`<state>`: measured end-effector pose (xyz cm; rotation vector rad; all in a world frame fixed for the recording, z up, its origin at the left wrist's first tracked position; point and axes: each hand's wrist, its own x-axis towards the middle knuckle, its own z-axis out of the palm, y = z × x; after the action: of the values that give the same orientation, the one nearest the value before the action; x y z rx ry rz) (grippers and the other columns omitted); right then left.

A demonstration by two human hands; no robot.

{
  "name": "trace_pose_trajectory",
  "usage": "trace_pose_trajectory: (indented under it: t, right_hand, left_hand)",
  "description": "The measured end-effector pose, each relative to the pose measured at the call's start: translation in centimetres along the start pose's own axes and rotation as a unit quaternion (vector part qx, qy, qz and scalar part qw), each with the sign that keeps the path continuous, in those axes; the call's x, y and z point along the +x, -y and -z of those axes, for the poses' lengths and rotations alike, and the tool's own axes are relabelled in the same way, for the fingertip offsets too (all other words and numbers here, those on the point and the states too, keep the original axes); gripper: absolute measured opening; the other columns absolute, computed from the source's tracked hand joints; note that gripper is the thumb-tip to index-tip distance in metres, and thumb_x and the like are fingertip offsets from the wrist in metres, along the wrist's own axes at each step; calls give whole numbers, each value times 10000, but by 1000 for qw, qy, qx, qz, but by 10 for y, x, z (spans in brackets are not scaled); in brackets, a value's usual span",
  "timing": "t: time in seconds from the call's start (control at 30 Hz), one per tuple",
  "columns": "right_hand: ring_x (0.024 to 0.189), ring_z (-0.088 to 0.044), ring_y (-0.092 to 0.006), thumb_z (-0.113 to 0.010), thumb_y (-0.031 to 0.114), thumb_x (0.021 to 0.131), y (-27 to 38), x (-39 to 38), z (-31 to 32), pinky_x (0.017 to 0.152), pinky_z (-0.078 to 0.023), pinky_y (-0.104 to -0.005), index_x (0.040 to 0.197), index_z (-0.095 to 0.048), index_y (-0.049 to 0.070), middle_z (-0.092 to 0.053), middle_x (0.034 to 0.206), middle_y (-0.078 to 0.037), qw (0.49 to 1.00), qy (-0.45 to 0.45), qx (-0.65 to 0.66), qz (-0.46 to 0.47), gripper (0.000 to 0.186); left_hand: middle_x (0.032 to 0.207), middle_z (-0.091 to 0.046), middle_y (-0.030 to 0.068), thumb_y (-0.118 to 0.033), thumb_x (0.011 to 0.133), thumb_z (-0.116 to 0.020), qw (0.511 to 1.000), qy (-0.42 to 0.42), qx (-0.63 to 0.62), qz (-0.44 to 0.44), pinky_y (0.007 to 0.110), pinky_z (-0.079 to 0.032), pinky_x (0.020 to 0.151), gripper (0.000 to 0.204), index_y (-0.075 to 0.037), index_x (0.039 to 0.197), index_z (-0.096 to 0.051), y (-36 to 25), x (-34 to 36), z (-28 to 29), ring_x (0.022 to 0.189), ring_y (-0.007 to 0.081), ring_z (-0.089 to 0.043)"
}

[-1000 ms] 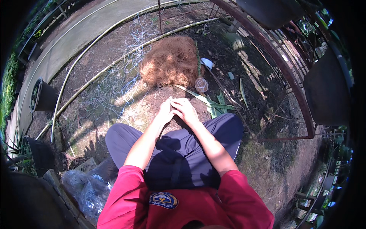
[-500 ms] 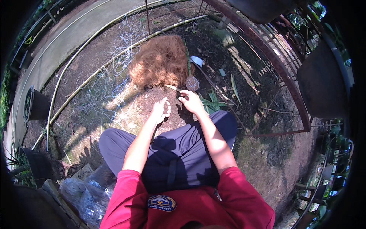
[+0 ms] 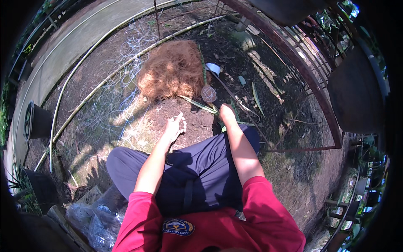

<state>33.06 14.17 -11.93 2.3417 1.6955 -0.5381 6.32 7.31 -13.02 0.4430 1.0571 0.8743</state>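
Note:
My left hand (image 3: 174, 127) is above the bare soil before my lap, thumb raised and fingers loosely curled apart, with nothing visible in it. To its right, my right hand (image 3: 227, 115) is closed at the end of a long green leaf (image 3: 200, 105) with pale edges; the fingers are partly hidden. The leaf slants up and left toward a big heap of brown coconut fibre (image 3: 173, 71). Just beyond the right hand lies a brown ball wrapped in white string (image 3: 208, 93), with a banded upright leaf (image 3: 202, 59) beside it.
Tangled white and blue string (image 3: 121, 92) covers ground at left. A white bowl (image 3: 213, 68) sits beyond the ball. A rusty metal frame (image 3: 306, 80) curves along the right. Dark pots (image 3: 40, 122), bamboo poles (image 3: 96, 86) and clear plastic (image 3: 94, 218) are at left.
My right hand has moved right and slightly nearer, away from the left hand. More of the long leaf shows between it and the fibre heap. The left hand has barely moved.

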Motion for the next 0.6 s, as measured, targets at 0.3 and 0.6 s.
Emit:
trace_pose_trajectory:
  t: [0.3, 0.6]
  right_hand:
    - [847, -675, -205, -807, 169, 737, -31, 16, 15, 734, -514, -342, 990, -684, 111, -716, 887, -93, 973, 18, 201, 115, 287]
    - [1163, -576, -284, -737, 19, 741, -14, -36, 59, 1010, -447, -342, 1174, -644, 76, -622, 1207, -144, 893, -88, 292, 330, 447]
  left_hand:
    - [723, -590, 69, -382, 995, -528, 999, -25, 11, -38, 295, -476, 493, 332, -61, 916, -550, -7, -4, -8, 562, 177, -563]
    - [716, -582, 71, -427, 1018, -448, 999, -3, 29, -29, 315, -467, 482, 400, -61, 914, -570, -5, -4, -10, 553, 181, -557]
